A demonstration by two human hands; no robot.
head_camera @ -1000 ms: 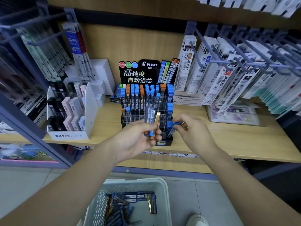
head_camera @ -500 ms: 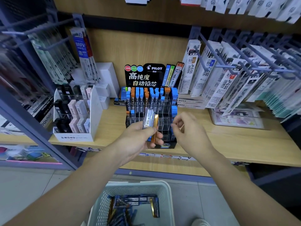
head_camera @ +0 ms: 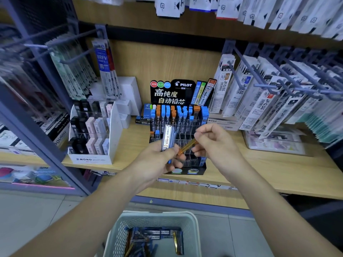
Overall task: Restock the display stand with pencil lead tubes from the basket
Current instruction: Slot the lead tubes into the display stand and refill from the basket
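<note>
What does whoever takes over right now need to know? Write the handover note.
Left hand grips a bundle of lead tubes before the display stand.
Right hand pinches the orange tube, its lower end at the left hand.
Done: back rows hold tubes.
Left: slot the orange tube and bundle into the empty front cells; spare tubes lie in the basket.

Display stand [head_camera: 178, 127] on shelf [head_camera: 278, 175]; MONO box [head_camera: 92, 141] to its left; basket [head_camera: 154, 236] below on floor.
</note>
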